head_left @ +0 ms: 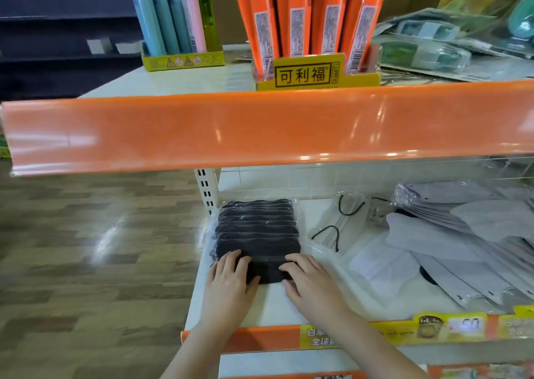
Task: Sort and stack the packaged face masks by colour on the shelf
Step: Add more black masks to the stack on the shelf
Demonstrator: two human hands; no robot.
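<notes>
Both hands, left hand (231, 277) and right hand (309, 280), pressed flat-fingered on the near end of the stack of black plastic-wrapped masks (257, 228); slick wrappers beyond the fingers could slide and fan apart.

Lower white shelf (277, 306), orange price strip along front edge. On it, left end: stack of black masks in clear wrap (257, 234), overlapped in a row running front to back. Just right of it: single clear packet, white mask with black ear loops (339, 224). Right end: loose, fanned pile of white packaged masks (462, 243).
</notes>
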